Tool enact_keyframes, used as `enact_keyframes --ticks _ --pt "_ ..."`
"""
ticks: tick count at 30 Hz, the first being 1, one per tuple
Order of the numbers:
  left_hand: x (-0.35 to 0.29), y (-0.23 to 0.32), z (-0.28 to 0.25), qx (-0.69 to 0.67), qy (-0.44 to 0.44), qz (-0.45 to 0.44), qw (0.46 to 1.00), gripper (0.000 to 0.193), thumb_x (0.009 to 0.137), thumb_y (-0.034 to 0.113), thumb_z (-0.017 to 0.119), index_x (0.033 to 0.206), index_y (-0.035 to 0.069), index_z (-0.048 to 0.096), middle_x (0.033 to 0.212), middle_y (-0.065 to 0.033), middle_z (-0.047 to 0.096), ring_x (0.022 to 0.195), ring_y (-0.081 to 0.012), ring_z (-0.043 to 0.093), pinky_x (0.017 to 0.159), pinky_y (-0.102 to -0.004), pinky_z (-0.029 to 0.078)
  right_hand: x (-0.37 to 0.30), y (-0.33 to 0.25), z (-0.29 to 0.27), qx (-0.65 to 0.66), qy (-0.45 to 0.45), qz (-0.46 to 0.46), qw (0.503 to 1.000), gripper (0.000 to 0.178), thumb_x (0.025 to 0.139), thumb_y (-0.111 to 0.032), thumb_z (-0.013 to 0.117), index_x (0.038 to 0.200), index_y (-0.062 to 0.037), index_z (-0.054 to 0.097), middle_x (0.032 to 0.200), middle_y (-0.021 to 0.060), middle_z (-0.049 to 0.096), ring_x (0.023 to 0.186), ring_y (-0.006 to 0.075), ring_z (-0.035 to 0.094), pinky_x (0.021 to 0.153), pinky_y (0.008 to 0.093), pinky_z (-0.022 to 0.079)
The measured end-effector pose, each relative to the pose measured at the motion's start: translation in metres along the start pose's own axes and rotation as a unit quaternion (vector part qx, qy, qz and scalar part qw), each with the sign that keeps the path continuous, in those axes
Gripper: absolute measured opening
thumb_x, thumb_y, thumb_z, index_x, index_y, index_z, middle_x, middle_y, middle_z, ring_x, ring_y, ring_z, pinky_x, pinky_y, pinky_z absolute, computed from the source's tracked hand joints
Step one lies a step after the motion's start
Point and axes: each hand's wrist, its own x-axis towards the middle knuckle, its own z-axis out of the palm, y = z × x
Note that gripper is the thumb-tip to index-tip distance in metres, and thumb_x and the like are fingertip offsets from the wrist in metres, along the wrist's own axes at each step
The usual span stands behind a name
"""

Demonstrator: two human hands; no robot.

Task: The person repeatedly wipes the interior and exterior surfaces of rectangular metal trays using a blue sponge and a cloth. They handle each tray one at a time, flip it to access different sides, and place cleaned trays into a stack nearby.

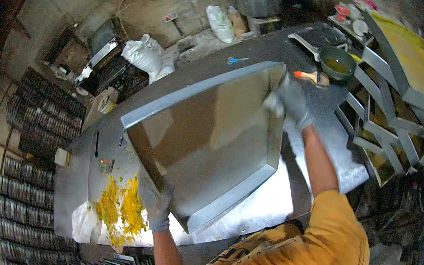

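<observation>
A large rectangular metal tray (226, 182) with raised sides is tilted above the table, held in both gloved hands. My left hand (157, 202), in a grey glove, is closed on its near left corner. At the far right side, my right hand (289, 101) grips the rim, its glove slightly blurred and its fingers partly hidden. Inside the tray I see only its bare, brownish-grey surface. Beside my left hand lies a loose heap of yellow and green bits (123, 207). A brush (314, 78) with an orange-tipped handle rests beyond my right hand.
A dark pan of liquid (336, 63) stands past the brush. To the right, similar metal trays (388, 111) are stacked crosswise, one yellow-coated tray on top. Blue scissors (237, 60) lie near the table's far edge. White sacks (142, 56) and dark racks (31, 183) stand beyond the table.
</observation>
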Motion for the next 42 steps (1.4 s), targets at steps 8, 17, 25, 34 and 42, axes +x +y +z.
enact_keyframes --ticks 8,17,25,34,42 --pt "0.014 -0.016 -0.07 -0.152 0.088 -0.032 0.984 0.099 0.07 0.023 0.086 0.153 0.0 0.036 0.138 -0.0121 0.055 0.125 -0.0243 0.054 0.105 -0.036 0.044 -0.064 0.048 0.039 0.127 0.013 0.148 0.981 0.011 0.091 -0.017 0.065 0.09 -0.0055 0.065 0.082 0.0069 0.066 0.076 0.0223 0.065 0.066 0.0395 0.051" --pt "-0.014 -0.037 -0.059 0.115 -0.083 0.046 0.989 0.081 0.07 0.03 0.074 0.14 -0.002 0.049 0.136 -0.026 0.056 0.125 -0.0424 0.052 0.108 -0.0455 0.039 -0.011 -0.168 -0.037 -0.154 -0.07 -0.122 0.978 0.031 0.082 -0.02 0.073 0.111 -0.0103 0.072 0.12 0.0135 0.07 0.104 0.0325 0.067 0.09 0.0411 0.053" --pt "-0.009 -0.058 0.018 -0.02 -0.006 0.105 0.994 0.073 0.07 0.042 0.078 0.124 -0.002 0.058 0.119 -0.0172 0.059 0.105 -0.0332 0.055 0.096 -0.0445 0.044 0.051 -0.035 -0.063 -0.255 0.17 -0.302 0.903 0.027 0.083 -0.019 0.071 0.108 -0.0088 0.073 0.112 0.0128 0.072 0.104 0.0334 0.067 0.091 0.0415 0.052" --pt "0.002 -0.137 0.028 -0.146 0.0 -0.125 0.981 0.078 0.068 0.019 0.083 0.135 -0.001 0.049 0.12 -0.0135 0.057 0.106 -0.0278 0.054 0.097 -0.0405 0.044 -0.092 0.088 0.04 -0.054 -0.056 0.154 0.985 0.044 0.089 -0.029 0.069 0.126 -0.0057 0.065 0.114 0.0131 0.071 0.101 0.0225 0.065 0.09 0.0348 0.05" --pt "0.02 0.055 0.043 -0.327 0.071 -0.297 0.894 0.062 0.087 0.018 0.076 0.138 0.004 0.044 0.115 -0.0127 0.057 0.079 -0.0222 0.061 0.051 -0.0357 0.054 -0.149 -0.038 0.106 -0.057 -0.121 -0.329 0.935 0.042 0.092 -0.033 0.064 0.129 -0.0126 0.062 0.129 0.0156 0.065 0.117 0.0327 0.062 0.098 0.0428 0.048"
